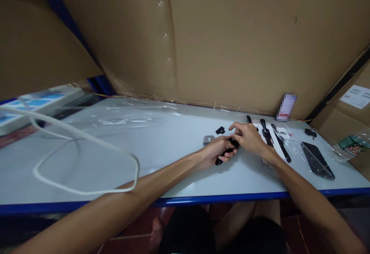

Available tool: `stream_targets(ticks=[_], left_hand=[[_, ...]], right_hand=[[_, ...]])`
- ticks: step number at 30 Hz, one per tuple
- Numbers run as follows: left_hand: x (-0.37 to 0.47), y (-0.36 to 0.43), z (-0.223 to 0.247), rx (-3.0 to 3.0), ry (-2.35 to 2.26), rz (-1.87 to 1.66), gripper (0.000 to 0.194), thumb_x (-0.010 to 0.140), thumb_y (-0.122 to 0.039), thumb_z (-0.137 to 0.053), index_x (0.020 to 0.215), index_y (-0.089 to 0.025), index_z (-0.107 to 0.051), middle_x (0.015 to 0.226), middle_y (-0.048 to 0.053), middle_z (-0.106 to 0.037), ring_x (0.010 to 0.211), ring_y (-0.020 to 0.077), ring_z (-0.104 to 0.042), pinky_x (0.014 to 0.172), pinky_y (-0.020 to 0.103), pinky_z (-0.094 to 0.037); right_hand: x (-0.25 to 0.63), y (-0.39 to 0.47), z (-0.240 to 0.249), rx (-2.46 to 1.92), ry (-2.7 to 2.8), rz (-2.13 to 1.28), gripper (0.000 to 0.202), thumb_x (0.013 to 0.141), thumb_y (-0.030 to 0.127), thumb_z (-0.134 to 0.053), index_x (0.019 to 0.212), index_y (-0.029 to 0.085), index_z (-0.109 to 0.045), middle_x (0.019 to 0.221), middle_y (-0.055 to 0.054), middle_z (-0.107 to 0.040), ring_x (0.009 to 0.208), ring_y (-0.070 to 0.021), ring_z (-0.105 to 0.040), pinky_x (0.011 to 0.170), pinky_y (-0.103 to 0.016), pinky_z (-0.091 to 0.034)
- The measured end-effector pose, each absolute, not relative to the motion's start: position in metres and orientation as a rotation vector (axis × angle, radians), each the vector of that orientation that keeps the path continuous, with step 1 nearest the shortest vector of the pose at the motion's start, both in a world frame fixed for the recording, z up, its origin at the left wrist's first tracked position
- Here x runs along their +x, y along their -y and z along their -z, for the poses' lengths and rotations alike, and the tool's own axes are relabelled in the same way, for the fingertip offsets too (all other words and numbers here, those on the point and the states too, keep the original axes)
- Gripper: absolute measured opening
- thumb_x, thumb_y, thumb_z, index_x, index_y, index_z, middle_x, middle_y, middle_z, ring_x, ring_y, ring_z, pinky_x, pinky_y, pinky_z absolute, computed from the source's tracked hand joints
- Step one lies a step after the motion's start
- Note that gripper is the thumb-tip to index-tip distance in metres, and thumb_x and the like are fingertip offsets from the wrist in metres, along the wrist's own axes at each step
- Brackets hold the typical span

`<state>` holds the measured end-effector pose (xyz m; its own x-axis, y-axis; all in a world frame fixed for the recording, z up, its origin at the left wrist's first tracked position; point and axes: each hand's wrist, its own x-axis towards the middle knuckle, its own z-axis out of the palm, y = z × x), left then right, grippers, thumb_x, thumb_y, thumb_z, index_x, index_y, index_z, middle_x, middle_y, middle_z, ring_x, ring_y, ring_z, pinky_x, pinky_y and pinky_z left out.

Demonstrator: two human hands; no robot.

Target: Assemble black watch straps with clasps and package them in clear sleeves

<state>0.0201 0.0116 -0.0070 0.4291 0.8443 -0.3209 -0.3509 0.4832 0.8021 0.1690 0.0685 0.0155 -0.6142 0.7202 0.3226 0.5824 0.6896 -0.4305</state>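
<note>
Head view, looking down on a pale worktop [173, 138]. Held right of centre, whether resting on the surface or just above it hard to tell: a glossy black object [219, 161]. Wrapped at the middle by the curled fingers of the left hand [216, 152], with a rounded end poking out on the near side. Met at the far end by the right hand [247, 135], loosely bent, fingertips close in; cannot tell whether pinching or merely touching. Probably hard plastic, perhaps with some metal, judging by small glints; likely light, stiff, and a little slippery from the sheen. Best taken around the middle, far end left free for fingertips. Likely fit for a firm squeeze, less so at any small joint. Lying just beyond: a small black part [220, 130] and a flat grey piece [205, 140], both likely easiest lifted by an edge.
</note>
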Motion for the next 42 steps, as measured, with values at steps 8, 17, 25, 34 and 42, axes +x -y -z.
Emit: stream_targets(ticks=[8, 17, 25, 34, 42], left_hand=[[0.019, -0.011, 0.006, 0.701, -0.788, -0.865, 0.021, 0.076, -0.003, -0.05, 0.089, -0.018, -0.044, 0.065, 0.0, -0.051, 0.044, 0.0043, -0.033, 0.039, 0.016, -0.012], [0.018, -0.011, 0.008, 0.744, -0.79, -0.849, 0.018, 0.075, -0.004, -0.05, 0.088, -0.016, -0.047, 0.066, 0.001, -0.052, 0.045, 0.0042, -0.033, 0.039, 0.016, -0.013], [0.016, -0.011, 0.009, 0.76, -0.764, -0.85, 0.018, 0.075, -0.003, -0.052, 0.086, -0.016, -0.047, 0.067, 0.001, -0.051, 0.045, 0.004, -0.034, 0.038, 0.015, -0.014], [0.019, -0.008, 0.001, 0.754, -0.816, -0.848, 0.019, 0.075, -0.002, -0.049, 0.088, -0.017, -0.045, 0.065, 0.001, -0.052, 0.043, 0.0038, -0.034, 0.037, 0.014, -0.016], [0.019, -0.008, 0.0, 0.752, -0.818, -0.841, 0.022, 0.076, -0.002, -0.047, 0.092, -0.017, -0.046, 0.065, 0.0, -0.052, 0.043, 0.0037, -0.035, 0.036, 0.013, -0.017]], right_hand=[[0.172, -0.07, -0.021, -1.026, 2.455, -0.2, 0.035, 0.09, 0.024, -0.062, 0.056, 0.017, -0.065, 0.062, -0.002, -0.062, 0.059, -0.0128, -0.049, 0.061, -0.029, -0.031], [0.173, -0.069, -0.02, -0.993, 2.512, -0.262, 0.042, 0.096, 0.034, -0.054, 0.06, 0.018, -0.068, 0.056, 0.0, -0.058, 0.054, -0.0107, -0.042, 0.057, -0.029, -0.025], [0.172, -0.066, -0.024, -0.992, 2.551, -0.292, 0.044, 0.095, 0.035, -0.056, 0.055, 0.018, -0.067, 0.051, 0.002, -0.052, 0.052, -0.0102, -0.038, 0.058, -0.028, -0.023], [0.172, -0.065, -0.025, -1.065, 2.548, -0.201, 0.046, 0.094, 0.037, -0.055, 0.054, 0.017, -0.064, 0.049, 0.003, -0.044, 0.051, -0.0095, -0.029, 0.056, -0.029, -0.019], [0.173, -0.066, -0.024, -1.118, 2.532, -0.131, 0.043, 0.095, 0.037, -0.054, 0.06, 0.018, -0.067, 0.052, 0.003, -0.048, 0.053, -0.0099, -0.03, 0.057, -0.029, -0.019]])
